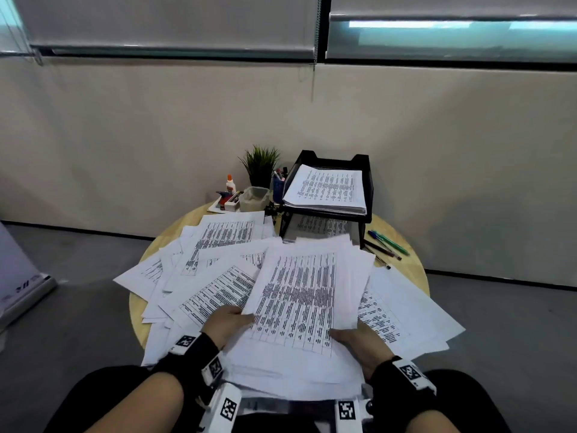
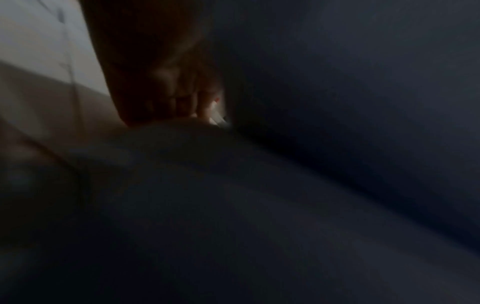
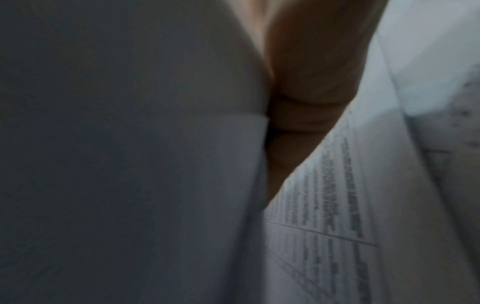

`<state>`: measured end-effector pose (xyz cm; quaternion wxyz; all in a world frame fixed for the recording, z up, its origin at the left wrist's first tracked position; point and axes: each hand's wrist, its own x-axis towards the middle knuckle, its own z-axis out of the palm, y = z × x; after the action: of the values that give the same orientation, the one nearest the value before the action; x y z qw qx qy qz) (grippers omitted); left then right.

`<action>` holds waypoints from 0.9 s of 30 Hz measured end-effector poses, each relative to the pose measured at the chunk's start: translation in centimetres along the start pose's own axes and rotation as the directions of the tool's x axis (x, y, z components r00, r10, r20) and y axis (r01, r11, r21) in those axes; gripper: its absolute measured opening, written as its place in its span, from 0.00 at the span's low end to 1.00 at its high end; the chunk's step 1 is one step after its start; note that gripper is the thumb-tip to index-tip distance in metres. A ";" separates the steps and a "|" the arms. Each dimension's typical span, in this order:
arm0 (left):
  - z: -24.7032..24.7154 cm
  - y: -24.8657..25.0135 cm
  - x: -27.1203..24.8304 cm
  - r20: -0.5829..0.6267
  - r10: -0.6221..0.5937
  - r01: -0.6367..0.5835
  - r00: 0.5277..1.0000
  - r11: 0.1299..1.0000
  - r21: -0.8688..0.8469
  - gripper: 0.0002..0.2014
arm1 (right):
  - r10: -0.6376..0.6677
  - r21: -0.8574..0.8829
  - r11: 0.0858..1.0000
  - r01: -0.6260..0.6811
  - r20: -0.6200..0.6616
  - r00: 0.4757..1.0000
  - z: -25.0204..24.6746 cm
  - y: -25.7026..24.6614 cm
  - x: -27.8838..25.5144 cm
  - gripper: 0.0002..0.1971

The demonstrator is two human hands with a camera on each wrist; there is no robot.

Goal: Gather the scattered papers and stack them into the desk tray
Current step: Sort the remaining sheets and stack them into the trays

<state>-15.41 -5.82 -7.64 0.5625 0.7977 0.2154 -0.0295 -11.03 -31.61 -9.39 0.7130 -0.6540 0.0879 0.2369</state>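
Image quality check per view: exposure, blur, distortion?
Head view: evenly lit, wide-angle bend at the edges, print on the held papers smeared; left hand and right hand distinct. Left wrist view: very dark and blurred, only fingers dimly show. Right wrist view: dim, soft focus, fingers against blurred printed sheets.
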 end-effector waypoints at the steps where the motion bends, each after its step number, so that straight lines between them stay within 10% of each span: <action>1: -0.5 0.0 0.0 0.003 -0.025 0.025 1.000 1.000 -0.013 0.11 | -0.010 0.014 1.000 0.010 0.016 1.000 -0.1 -0.3 -0.2 0.17; 4: -1.6 -0.5 0.3 0.158 -0.084 0.112 0.984 0.978 -0.178 0.37 | -0.056 0.118 0.992 0.040 0.133 0.990 0.0 -0.9 -1.1 0.17; 7: -1.7 -0.6 -0.2 0.337 -0.101 0.183 0.936 0.958 -0.219 0.40 | -0.085 0.068 0.995 0.077 0.129 0.988 0.5 -1.1 -1.7 0.14; 12: -1.2 -3.7 0.4 0.264 -0.079 0.160 0.961 0.941 -0.299 0.33 | -0.165 -0.253 0.962 0.106 -0.226 0.960 0.2 -0.1 -1.2 0.15; 16: -1.1 -5.5 0.6 0.209 -0.095 0.164 0.973 0.925 -0.342 0.27 | -0.190 -0.506 0.849 -0.152 -0.560 0.806 -2.7 -0.6 -0.7 0.28; 19: -1.0 -6.2 1.0 0.181 -0.101 0.164 0.978 0.911 -0.379 0.24 | -0.070 -0.340 0.907 -0.249 -0.704 0.707 -5.2 -1.3 -0.7 0.36; 27: -0.7 -6.6 1.1 0.218 -0.056 0.153 0.974 0.874 -0.461 0.26 | 0.167 0.054 0.982 -0.179 -0.680 0.714 -9.4 2.5 4.4 0.37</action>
<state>-17.00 -3.01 -13.56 0.7568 0.6157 0.2022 -0.0854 -6.63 -39.71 -14.76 0.6006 -0.6895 0.4021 0.0469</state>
